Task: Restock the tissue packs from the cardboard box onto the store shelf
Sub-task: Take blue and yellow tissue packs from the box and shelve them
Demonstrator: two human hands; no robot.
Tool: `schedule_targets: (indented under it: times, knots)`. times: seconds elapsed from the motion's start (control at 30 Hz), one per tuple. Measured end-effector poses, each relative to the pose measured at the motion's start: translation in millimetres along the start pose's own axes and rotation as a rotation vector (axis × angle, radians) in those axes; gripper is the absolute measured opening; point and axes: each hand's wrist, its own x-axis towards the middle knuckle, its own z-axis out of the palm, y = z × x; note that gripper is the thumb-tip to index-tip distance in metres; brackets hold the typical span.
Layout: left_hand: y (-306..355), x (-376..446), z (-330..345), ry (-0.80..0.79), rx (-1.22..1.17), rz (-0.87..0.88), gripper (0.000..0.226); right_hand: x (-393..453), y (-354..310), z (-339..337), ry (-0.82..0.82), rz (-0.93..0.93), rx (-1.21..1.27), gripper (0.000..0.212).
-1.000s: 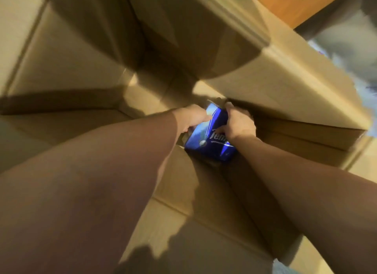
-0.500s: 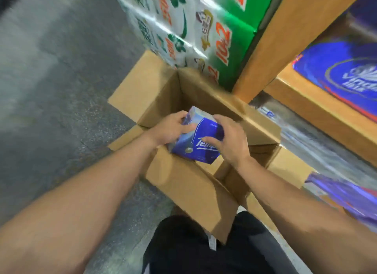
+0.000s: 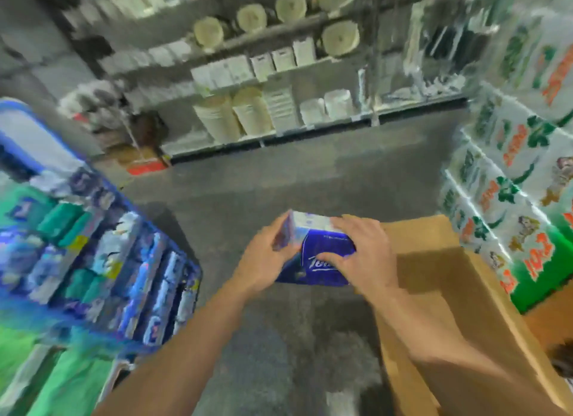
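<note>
Grey speckled floor (image 3: 279, 180), far metal racks (image 3: 279, 74) of pale rolls and white packs, green-and-white printed cartons (image 3: 527, 174) stacked right, blurred blue bin of packets (image 3: 102, 260) left

A grey speckled floor (image 3: 279, 180) carries everything — the open cardboard box (image 3: 449, 291) at its right edge, green-and-white stacked packs (image 3: 527, 198) just beyond it, blue-wrapped packs (image 3: 93, 260) at the left, blurred.

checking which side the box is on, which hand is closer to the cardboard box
Right. The right hand lies over the blue tissue pack right at the cardboard box's near edge. The left hand grips the pack's far end, out over the floor.
</note>
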Motion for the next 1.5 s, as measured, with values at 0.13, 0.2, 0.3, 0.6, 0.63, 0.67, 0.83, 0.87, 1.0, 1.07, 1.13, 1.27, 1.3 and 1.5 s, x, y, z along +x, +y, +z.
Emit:
schedule_targets:
  times: [0.13,0.2,0.3,0.6,0.63,0.67,0.83,0.87,1.0,1.07,1.13,1.27,1.3,1.5]
  knots:
    - [-3,-110,-127,0.367,0.078,-0.013,0.059,2,-151,43,-0.059,-0.31,0.106,0.073]
    - [-7,-181,-189,0.517,0.071,-0.044,0.052,-15,-237,65,-0.113,-0.469,0.17,0.073]
    - [-18,-306,-277,0.747,0.058,-0.118,0.049,-66,-370,94,-0.202,-0.719,0.284,0.071]
    - [-13,-712,-436,1.382,0.175,-0.236,0.049,-311,-740,128,-0.332,-1.262,0.713,0.065]
    - [-11,-747,-446,1.43,0.199,-0.24,0.048,-335,-770,127,-0.337,-1.298,0.746,0.065]
    - [-10,-779,-455,1.475,0.2,-0.24,0.048,-358,-797,128,-0.339,-1.331,0.78,0.065]
    - [-11,-891,-482,1.661,0.199,-0.225,0.049,-450,-910,136,-0.368,-1.479,0.94,0.063]
    - [-14,-907,-489,1.698,0.203,-0.22,0.049,-464,-928,140,-0.356,-1.496,0.962,0.061]
    - [-37,-957,-529,1.8,0.271,-0.232,0.052,-507,-995,168,-0.327,-1.511,1.022,0.059]
    - [-51,-974,-560,1.796,0.319,-0.258,0.058,-516,-1031,189,-0.284,-1.497,1.056,0.058]
    - [-63,-984,-596,1.804,0.401,-0.257,0.053,-518,-1070,210,-0.227,-1.48,1.088,0.057]
    - [-88,-996,-683,1.835,0.492,-0.21,0.053,-511,-1153,250,-0.145,-1.446,1.136,0.057]
    - [-93,-998,-705,1.841,0.506,-0.212,0.054,-509,-1173,259,-0.124,-1.436,1.135,0.056]
    - [-117,-1013,-823,1.809,0.659,-0.188,0.068,-493,-1286,293,0.032,-1.457,1.154,0.055]
